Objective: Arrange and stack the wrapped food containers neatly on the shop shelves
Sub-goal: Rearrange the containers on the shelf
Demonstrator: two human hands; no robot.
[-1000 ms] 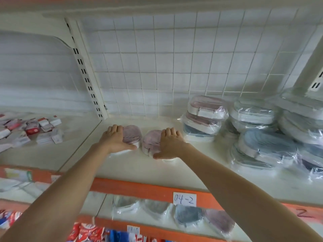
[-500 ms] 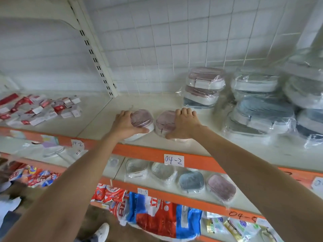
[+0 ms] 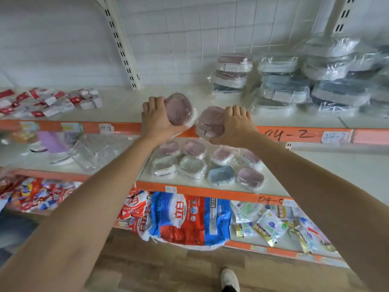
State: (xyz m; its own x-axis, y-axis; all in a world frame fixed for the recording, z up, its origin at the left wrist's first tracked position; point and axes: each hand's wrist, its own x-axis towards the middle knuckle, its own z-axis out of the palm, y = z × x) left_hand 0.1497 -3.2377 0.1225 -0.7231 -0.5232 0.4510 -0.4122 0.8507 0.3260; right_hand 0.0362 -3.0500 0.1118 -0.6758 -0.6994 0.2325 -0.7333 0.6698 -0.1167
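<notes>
A white shoe (image 3: 230,279) stands on the wooden floor (image 3: 179,268) at the bottom of the view. Above it, the lowest shelf carries a red, white and blue bag (image 3: 189,220) and small sachets (image 3: 271,226) to its right. One level up, the middle shelf (image 3: 328,171) holds a cluster of small wrapped containers (image 3: 208,163) in two rows, mostly pink-lidded, with a blue one and two pale ones among them; clear plastic items (image 3: 88,152) lie to their left.

Both forearms reach up past these to the front edge of the upper shelf (image 3: 117,106), whose orange lip bears handwritten "04-2" labels. The left hand (image 3: 156,119) grips the left pink-lidded container (image 3: 179,109), fingers curled over its far left side and thumb under its near edge, the container tilted and overhanging the shelf lip. The right hand (image 3: 235,125) grips the right pink-lidded container (image 3: 211,122), fingers over its top right and thumb along its near side; it too sits at the lip, in front of the orange strip. The two containers are just beside each other; whether they touch I cannot tell.

Farther back on the upper shelf, to the right, stand stacks of larger wrapped containers (image 3: 280,81), pink, white and blue. To the far left lie small red and white packets (image 3: 48,101). A white grid panel (image 3: 189,39) closes the back.
</notes>
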